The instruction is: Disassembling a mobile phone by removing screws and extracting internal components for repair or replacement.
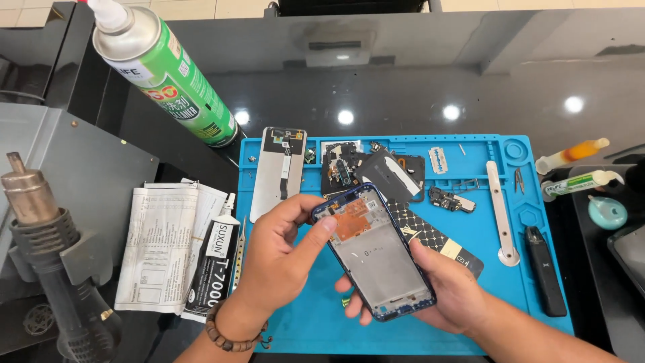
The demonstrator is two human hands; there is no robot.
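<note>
Matt blue rubbery work mat [463,235] on a glossy dark tabletop [403,101], lights mirrored in it. Blue-rimmed phone frame [376,259] shows dull grey metal inside; green metal spray can [168,74] gleams, folded paper leaflet [164,245] looks creased.

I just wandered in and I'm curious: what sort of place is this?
Most likely a phone repair bench. A person's hands hold an opened phone frame over a blue work mat strewn with small phone parts, and a heat gun stands at the left.
</note>
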